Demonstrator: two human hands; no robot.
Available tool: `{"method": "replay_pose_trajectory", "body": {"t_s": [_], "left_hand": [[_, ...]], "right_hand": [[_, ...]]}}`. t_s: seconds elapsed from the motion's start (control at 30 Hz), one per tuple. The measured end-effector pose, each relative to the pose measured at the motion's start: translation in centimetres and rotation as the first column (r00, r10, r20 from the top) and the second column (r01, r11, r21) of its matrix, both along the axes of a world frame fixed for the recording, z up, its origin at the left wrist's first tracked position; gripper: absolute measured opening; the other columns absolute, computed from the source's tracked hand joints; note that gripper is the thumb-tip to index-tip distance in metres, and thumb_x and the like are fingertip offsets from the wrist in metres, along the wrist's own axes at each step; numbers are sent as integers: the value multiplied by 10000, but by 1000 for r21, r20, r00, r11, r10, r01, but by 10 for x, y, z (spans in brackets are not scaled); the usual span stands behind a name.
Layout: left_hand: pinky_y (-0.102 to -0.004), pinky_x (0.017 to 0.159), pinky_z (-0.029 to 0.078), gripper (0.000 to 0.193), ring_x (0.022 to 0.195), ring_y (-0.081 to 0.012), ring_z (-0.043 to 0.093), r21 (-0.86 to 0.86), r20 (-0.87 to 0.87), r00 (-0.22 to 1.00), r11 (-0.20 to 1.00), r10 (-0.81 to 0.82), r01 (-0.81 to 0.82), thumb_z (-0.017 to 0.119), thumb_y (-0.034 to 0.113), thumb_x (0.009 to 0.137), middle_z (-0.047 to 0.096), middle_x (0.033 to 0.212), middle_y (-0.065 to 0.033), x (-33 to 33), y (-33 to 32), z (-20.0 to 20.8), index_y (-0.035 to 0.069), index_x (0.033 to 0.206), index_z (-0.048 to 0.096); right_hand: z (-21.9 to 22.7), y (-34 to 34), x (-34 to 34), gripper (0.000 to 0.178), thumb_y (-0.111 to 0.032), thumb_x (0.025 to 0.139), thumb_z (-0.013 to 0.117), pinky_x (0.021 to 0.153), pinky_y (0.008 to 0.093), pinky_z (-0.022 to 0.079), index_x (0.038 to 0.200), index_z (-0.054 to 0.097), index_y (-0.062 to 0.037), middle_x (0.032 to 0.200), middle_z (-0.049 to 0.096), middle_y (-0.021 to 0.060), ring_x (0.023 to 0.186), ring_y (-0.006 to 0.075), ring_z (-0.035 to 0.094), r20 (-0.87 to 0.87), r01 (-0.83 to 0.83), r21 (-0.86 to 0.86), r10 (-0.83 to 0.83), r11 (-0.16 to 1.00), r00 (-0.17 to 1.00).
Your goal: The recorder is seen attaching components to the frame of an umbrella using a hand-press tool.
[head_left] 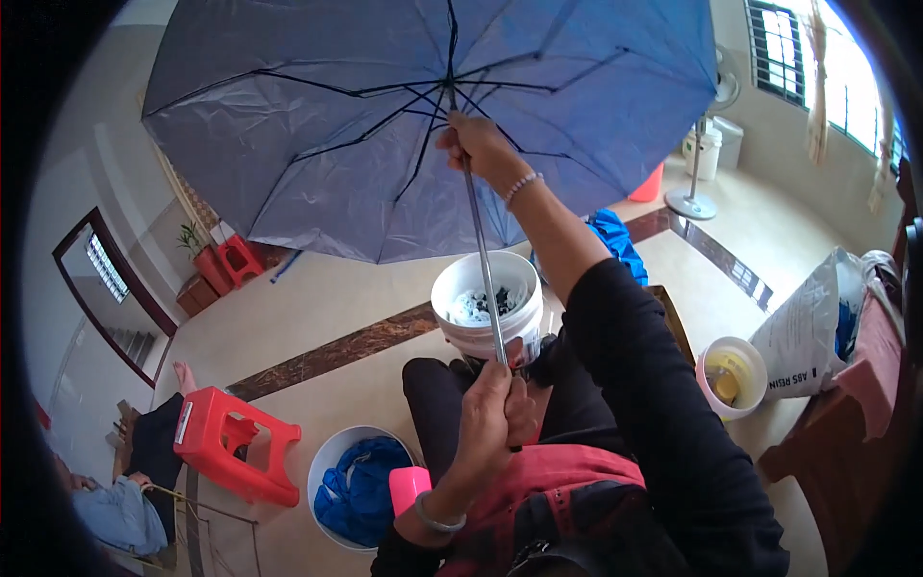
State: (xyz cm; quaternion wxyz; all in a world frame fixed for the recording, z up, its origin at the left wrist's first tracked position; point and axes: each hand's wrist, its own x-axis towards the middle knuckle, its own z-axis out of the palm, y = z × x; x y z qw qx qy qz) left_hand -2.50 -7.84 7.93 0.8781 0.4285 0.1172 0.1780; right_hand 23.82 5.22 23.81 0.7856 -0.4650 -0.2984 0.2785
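An open umbrella (327, 173) with a grey-blue inner canopy and black ribs spreads in front of me, its underside toward me. My right hand (471, 144) closes around the shaft just below where the ribs meet. Lower down, over my lap, my left hand (490, 413) grips the bottom end of the thin metal shaft (484, 260); the fingers hide most of the handle. Behind the shaft, between my knees, stands a white bucket (444, 310) holding small white and black pieces (495, 303).
To the left are a red plastic stool (236, 447) and a white basin (319, 462) with blue fabric (361, 490). At right stand a small white bucket (752, 361) and a large white sack (803, 327). A fan (692, 202) stands farther back. Another person (120, 510) sits at far left.
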Motion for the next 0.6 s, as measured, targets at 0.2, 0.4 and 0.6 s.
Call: {"method": "replay_pose_trajectory", "body": {"t_s": [0.2,0.4,0.6], "left_hand": [[-178,350,208,318,396,-26,229,123,-20,997,989,79,-76,377,245,940,283,548,51,6,2,-12,106,1221,432],[-191,357,182,303,408,-33,241,286,-51,991,953,121,-101,402,209,932,283,561,41,4,-2,-11,74,1199,449],[-189,356,209,303,410,-30,252,285,-95,989,955,118,-86,397,189,932,298,561,40,-13,-21,-9,39,1190,446]], "right_hand": [[0,-2,2,320,-253,825,517,363,307,403,660,544,19,547,527,103,363,152,418,224,251,-153,-214,956,951],[2,-20,22,340,-257,818,505,366,311,401,599,517,3,509,500,94,365,171,441,264,306,-58,-281,950,923],[18,-28,41,362,-273,851,475,374,315,388,578,483,-36,485,449,59,371,155,418,177,337,9,-333,941,926]]}}
